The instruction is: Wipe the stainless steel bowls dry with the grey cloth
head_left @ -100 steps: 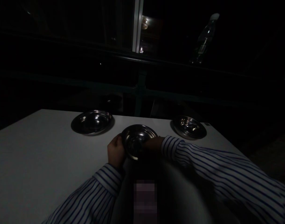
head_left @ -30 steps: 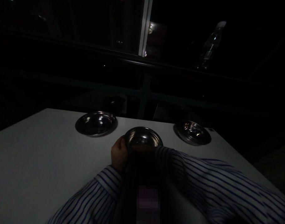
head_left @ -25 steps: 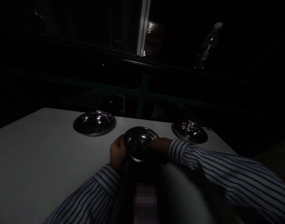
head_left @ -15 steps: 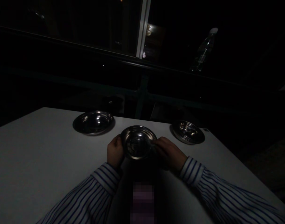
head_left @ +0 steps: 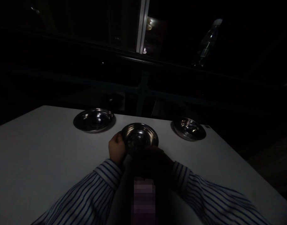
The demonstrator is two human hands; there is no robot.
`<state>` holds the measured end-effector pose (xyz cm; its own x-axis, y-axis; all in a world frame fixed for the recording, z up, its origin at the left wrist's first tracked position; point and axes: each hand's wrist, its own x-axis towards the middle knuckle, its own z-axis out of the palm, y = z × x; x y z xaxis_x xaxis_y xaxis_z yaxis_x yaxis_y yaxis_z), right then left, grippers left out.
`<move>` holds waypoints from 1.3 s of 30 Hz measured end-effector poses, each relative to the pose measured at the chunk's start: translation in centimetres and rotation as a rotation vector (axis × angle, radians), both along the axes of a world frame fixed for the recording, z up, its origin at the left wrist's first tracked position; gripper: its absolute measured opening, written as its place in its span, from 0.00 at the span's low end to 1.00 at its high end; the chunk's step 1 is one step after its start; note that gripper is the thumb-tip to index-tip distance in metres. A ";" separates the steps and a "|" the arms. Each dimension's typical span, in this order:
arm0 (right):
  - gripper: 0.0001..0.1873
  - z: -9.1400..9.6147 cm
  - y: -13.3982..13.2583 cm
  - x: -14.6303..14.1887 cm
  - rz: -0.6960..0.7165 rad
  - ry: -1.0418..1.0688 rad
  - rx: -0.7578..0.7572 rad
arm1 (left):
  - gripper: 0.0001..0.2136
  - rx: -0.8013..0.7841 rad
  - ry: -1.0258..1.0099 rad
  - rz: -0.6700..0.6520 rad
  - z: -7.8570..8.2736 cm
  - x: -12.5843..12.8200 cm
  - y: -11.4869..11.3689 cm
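A shiny metal bowl [head_left: 143, 132] is at the middle of the table's far part, tilted a little towards me. My left hand [head_left: 116, 148] is closed on its left rim. My right hand [head_left: 161, 157] lies in deep shadow at the bowl's near right edge, fingers curled at or over the rim. Whatever those fingers hold is too dark to make out. The near side of the bowl is hidden by that hand and the shadow. Both forearms wear blue-striped sleeves.
On the white table [head_left: 51, 156], a wide, shallow metal bowl [head_left: 94, 121] stands at the left back and another metal bowl [head_left: 189, 128] at the right back. Beyond the table, a plastic bottle [head_left: 207, 43] stands in the dark near a window frame [head_left: 142, 26].
My right hand has moved left and nearer to me along the bowl's rim, into shadow. Earlier its fingers pinched something small and pale there. My left hand keeps its hold.
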<state>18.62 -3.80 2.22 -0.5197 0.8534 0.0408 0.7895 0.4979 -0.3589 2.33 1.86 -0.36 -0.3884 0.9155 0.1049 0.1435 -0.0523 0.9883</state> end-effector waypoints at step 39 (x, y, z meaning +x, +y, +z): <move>0.10 -0.3 -1.7 -1.7 0.148 -0.178 0.792 | 0.17 -0.018 0.060 0.067 0.9 0.0 0.0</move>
